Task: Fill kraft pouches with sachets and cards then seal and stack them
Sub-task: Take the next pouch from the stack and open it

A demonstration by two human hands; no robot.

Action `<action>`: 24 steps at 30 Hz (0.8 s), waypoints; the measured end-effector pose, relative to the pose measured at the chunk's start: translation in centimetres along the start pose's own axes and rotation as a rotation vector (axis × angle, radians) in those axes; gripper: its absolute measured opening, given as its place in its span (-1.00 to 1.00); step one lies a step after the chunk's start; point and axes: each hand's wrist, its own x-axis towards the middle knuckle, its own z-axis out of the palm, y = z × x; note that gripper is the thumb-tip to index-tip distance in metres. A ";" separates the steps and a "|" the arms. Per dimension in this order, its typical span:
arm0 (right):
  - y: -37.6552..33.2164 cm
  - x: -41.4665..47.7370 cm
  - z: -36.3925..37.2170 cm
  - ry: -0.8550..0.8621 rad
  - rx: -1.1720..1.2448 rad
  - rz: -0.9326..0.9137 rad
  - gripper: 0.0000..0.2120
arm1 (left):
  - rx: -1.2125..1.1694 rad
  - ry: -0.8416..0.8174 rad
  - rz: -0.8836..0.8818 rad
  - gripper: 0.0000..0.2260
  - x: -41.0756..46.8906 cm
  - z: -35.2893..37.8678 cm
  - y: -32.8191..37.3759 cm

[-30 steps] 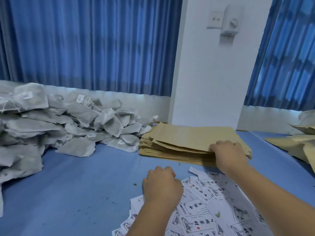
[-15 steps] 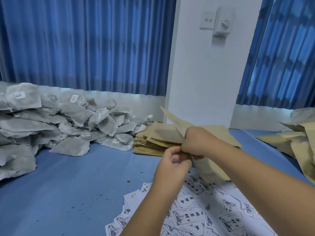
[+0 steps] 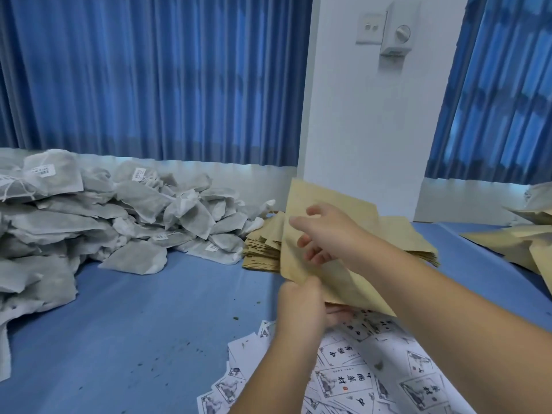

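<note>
Tan pouch [image 3: 307, 204]; grey sachets [image 3: 134, 216]; blue striped curtains [image 3: 149, 76].

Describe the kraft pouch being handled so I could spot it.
Below the white pillar, a stack of kraft pouches lies on the blue table. Before it, one pouch is held up tilted, its lower edge gripped by the left hand. It alone is lifted; the rest lie on the table.

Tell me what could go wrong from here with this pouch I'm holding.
The kraft pouch is held tilted by the left hand, whose grip is on its lower edge, so it might slip or crease. The cards lie loose under both forearms, so a sweep could scatter them. Dark crumbs on the blue table might get inside.
</note>
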 end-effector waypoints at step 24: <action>3.2 -1.4 -5.0 -0.424 -0.493 -0.252 -0.77 | -0.290 -0.189 0.141 -0.53 2.3 -2.2 -0.9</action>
